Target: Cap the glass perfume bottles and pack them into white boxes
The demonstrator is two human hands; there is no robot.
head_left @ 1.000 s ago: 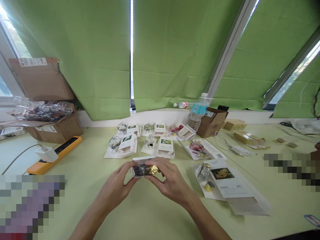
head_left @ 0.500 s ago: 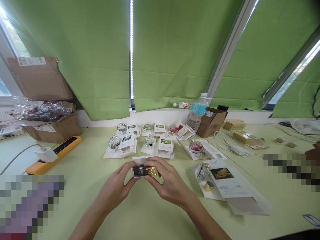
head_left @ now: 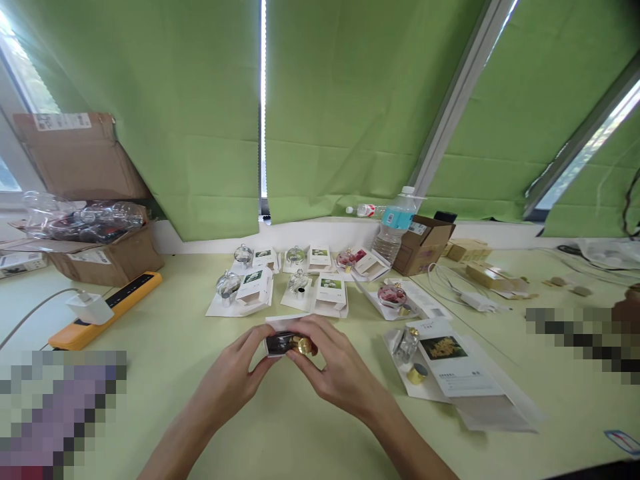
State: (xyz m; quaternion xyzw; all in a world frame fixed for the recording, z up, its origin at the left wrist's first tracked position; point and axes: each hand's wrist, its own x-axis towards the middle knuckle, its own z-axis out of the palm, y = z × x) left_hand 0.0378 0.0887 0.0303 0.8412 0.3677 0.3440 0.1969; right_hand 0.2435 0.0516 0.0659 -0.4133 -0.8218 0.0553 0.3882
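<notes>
Between my two hands, above the near middle of the table, is a small white box (head_left: pixel 281 322) with its dark inside showing. A perfume bottle with a round gold cap (head_left: pixel 303 345) sticks out of its right side; the bottle's body is mostly hidden. My left hand (head_left: pixel 243 363) is closed on the box's left end, thumb below and fingers above. My right hand (head_left: pixel 333 363) is closed around the gold-capped end, thumb underneath. Beyond them, flattened cartons hold glass perfume bottles, among them a clear one (head_left: pixel 299 281) and a pink one (head_left: pixel 392 295).
At right lies a larger opened carton (head_left: pixel 463 360) with a clear bottle (head_left: pixel 407 344) and a gold cap (head_left: pixel 417 373). A large water bottle (head_left: pixel 395 227) and a cardboard box (head_left: pixel 424 245) stand behind. An orange power strip (head_left: pixel 107 310) lies left.
The gold-capped bottle has tipped slightly, so its cap faces me more and sits a little further left. Both hands keep their hold with only small shifts.
</notes>
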